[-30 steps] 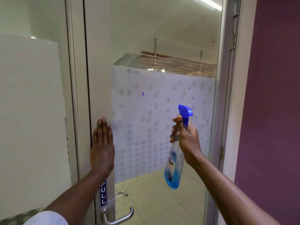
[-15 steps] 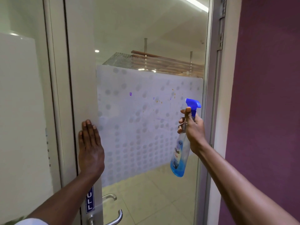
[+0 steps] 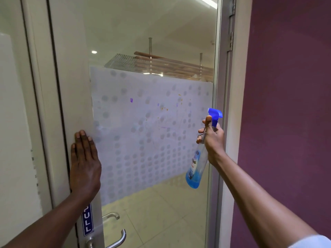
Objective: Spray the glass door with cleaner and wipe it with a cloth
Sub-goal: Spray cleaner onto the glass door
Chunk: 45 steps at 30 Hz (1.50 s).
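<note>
Stained dot-frosted glass door (image 3: 152, 149).
Flat left hand (image 3: 84, 163) at nine o'clock; right hand (image 3: 214, 140) grips blue-capped spray bottle (image 3: 194, 169) at three.

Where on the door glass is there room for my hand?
The frosted dotted film between the left hand and the spray bottle is bare, and so is the clear glass above it. It is crowded at the right edge, where the right hand grips the bottle, and low down by the door handle.
</note>
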{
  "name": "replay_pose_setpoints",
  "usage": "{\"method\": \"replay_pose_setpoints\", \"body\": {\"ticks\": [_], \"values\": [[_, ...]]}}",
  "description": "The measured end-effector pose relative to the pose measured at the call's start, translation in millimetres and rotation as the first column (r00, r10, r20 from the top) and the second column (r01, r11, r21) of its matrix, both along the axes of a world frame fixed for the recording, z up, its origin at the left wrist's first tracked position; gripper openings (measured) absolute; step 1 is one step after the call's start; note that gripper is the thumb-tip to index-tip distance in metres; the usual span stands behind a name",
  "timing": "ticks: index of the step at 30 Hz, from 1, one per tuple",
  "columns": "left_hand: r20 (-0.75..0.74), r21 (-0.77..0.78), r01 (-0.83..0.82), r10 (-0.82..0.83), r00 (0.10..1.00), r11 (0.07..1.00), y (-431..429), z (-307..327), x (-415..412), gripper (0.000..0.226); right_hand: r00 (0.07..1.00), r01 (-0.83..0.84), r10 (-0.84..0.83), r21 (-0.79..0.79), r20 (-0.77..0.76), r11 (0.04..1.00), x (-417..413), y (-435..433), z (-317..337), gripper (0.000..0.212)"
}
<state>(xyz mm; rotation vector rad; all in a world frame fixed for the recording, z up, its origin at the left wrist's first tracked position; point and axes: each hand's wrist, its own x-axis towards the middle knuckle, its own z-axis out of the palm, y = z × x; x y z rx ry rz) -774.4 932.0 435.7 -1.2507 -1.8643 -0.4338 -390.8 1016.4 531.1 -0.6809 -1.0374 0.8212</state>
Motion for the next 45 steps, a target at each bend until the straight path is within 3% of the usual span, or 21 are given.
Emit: {"method": "replay_pose_setpoints", "body": {"ticks": [6,10,15,18,23,25,28,30,34,36,39,43,45], "values": [[-0.007,-0.013,-0.016,0.016,1.000,1.000,0.1,-0.5,-0.3,0.107,1.000,0.023,-0.023,-0.058,0.006,0.998,8.6,11.2,-4.5,0.060],[-0.023,-0.023,-0.039,0.038,0.999,0.999,0.2,-1.8,-2.6,0.110,0.997,0.049,-0.045,-0.068,0.066,0.996,1.3,0.1,-17.6,0.061],[0.001,-0.088,-0.067,0.068,0.998,0.994,-5.3,0.9,-2.6,0.120,0.975,-0.098,0.097,-0.008,0.200,0.995,-22.9,-46.7,-47.5,0.057],[0.018,-0.163,-0.055,0.059,0.998,0.985,-12.8,3.0,-9.3,0.143,0.951,-0.202,0.200,-0.013,0.234,0.979,-41.5,-82.6,-71.8,0.058],[0.236,-0.211,0.161,-0.110,0.966,0.964,-39.5,-0.3,-10.2,0.147,0.907,-0.347,0.346,-0.039,0.239,0.937,-74.2,-137.6,-107.5,0.057],[0.443,-0.144,0.287,-0.198,0.874,0.947,-60.4,-10.6,3.7,0.135,0.891,-0.389,0.389,-0.050,0.235,0.920,-88.7,-153.4,-118.5,0.052],[0.716,0.142,0.397,-0.371,0.591,0.907,-107.2,-42.0,29.3,0.117,0.865,-0.442,0.444,-0.064,0.235,0.895,-111.4,-174.6,-133.6,0.053],[0.792,0.261,0.413,-0.438,0.425,0.873,-142.3,-70.2,48.2,0.103,0.845,-0.476,0.478,-0.072,0.238,0.877,-123.8,-186.1,-141.2,0.059],[0.857,0.330,0.445,-0.462,0.228,0.832,-214.7,-126.9,76.4,0.091,0.803,-0.550,0.554,-0.086,0.222,0.831,-147.9,-210.3,-158.0,0.084],[0.877,0.334,0.444,-0.447,0.177,0.831,-241.5,-154.0,85.1,0.089,0.761,-0.605,0.612,-0.108,0.216,0.789,-161.4,-223.0,-167.2,0.076],[0.886,0.308,0.448,-0.424,0.186,0.840,-265.4,-174.8,100.6,0.101,0.743,-0.638,0.646,-0.105,0.174,0.763,-172.8,-238.6,-175.9,0.059],[0.912,0.322,0.347,-0.388,0.137,0.881,-297.4,-191.1,120.0,0.113,0.630,-0.752,0.764,-0.138,0.138,0.644,-185.2,-267.6,-192.8,0.062],[0.916,0.303,0.309,-0.365,0.168,0.902,-313.9,-200.6,128.1,0.117,0.559,-0.804,0.818,-0.154,0.137,0.575,-188.3,-281.9,-199.8,0.069]]}}
